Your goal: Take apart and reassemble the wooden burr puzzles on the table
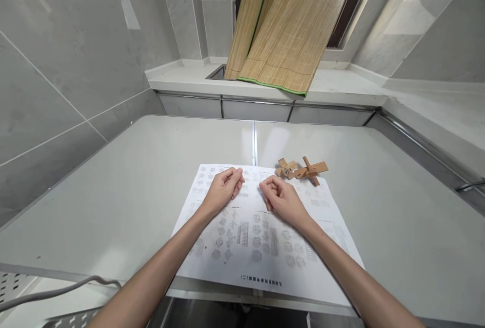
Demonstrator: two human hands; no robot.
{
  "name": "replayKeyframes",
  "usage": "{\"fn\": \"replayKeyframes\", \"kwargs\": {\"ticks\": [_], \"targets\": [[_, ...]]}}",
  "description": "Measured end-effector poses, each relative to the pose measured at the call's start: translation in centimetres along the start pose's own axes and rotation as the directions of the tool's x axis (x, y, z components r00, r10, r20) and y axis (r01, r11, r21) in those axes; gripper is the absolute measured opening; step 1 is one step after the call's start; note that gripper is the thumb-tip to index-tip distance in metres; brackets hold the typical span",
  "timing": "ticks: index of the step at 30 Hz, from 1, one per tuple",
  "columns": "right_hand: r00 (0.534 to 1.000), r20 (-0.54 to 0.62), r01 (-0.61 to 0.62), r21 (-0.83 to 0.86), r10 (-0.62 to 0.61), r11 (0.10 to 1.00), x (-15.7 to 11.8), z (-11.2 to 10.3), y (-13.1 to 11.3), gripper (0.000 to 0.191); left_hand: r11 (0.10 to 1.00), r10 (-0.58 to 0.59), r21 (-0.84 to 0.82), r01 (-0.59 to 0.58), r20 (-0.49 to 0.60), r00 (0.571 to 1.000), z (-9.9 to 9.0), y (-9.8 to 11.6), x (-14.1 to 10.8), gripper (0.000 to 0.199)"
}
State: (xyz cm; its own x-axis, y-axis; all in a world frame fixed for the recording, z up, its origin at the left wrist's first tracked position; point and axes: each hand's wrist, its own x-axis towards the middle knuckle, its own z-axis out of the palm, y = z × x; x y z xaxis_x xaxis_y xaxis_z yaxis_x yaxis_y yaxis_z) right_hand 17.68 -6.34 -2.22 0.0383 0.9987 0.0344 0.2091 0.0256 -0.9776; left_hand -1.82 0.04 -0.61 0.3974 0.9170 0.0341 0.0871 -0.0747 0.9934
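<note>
A large white sheet (246,262) printed with small diagrams and text lies on the table, its near edge reaching the table's front edge. My left hand (224,186) rests on its upper left part, fingers curled closed with nothing seen in them. Over the upper middle right of the sheet is my right hand (282,197), also curled loosely closed, with no object visible in it. Just beyond my right hand, two wooden puzzle pieces assembled as crosses sit at the sheet's far edge: a smaller one (287,169) and a larger one (311,170) to its right.
The pale table (125,181) has a seam down its middle. Behind it, a bamboo mat (284,40) with green edging leans on a white ledge (182,83) by the window. A grey cable (56,290) runs at the lower left. Tiled walls stand on both sides.
</note>
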Motion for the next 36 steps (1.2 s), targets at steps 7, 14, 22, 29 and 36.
{"fn": "replayKeyframes", "kwargs": {"ticks": [7,14,22,29,36], "targets": [[0.991,0.103,0.089,-0.087,-0.08,0.992,-0.5,-0.6,-0.4,0.031,1.0,0.007,0.027,-0.006,-0.013,1.0,-0.6,0.1,-0.5,0.048],[0.983,0.164,0.093,-0.061,-0.082,0.994,-1.1,-1.3,-0.9,0.031,0.994,0.014,0.108,-0.01,-0.032,0.999,-0.1,0.6,-0.8,0.048],[0.977,0.188,0.101,-0.015,-0.096,0.995,-1.9,-3.3,-0.5,0.033,0.984,-0.002,0.176,0.013,-0.059,0.998,1.2,1.4,-1.7,0.048],[0.989,0.132,0.058,0.077,-0.068,0.995,-1.8,-3.7,0.7,0.039,0.985,-0.012,0.17,0.029,-0.095,0.995,1.4,1.1,-1.4,0.045],[0.995,0.091,0.039,0.091,-0.047,0.995,-2.0,-3.8,0.6,0.032,0.987,-0.028,0.154,0.044,-0.108,0.994,1.6,1.7,-1.2,0.046]]}}
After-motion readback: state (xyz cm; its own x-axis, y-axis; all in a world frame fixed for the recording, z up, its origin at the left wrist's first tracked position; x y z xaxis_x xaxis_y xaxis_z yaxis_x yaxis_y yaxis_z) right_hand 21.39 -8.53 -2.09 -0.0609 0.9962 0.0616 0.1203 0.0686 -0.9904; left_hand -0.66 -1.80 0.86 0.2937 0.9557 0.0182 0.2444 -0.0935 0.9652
